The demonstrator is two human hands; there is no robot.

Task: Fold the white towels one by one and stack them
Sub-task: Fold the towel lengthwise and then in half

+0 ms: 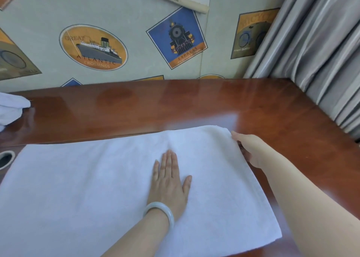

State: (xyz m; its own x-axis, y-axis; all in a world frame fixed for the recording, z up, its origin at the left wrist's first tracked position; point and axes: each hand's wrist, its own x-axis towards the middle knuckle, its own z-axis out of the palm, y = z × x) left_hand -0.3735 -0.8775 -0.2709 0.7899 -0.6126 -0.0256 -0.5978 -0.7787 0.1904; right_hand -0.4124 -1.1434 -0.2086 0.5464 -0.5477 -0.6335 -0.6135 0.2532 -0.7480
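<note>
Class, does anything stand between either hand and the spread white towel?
Nothing visible does: the left hand lies flat on the white terry towel, and the right hand grips its far right corner on the glossy red-brown wooden table.

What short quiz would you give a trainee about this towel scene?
1. True or false: the left hand lies flat on the white towel.
2. Which wrist wears the bracelet? A: left. B: right.
3. Fill in: the right hand holds the towel at its far ____ corner.
Key: 1 true; 2 A; 3 right.
</note>
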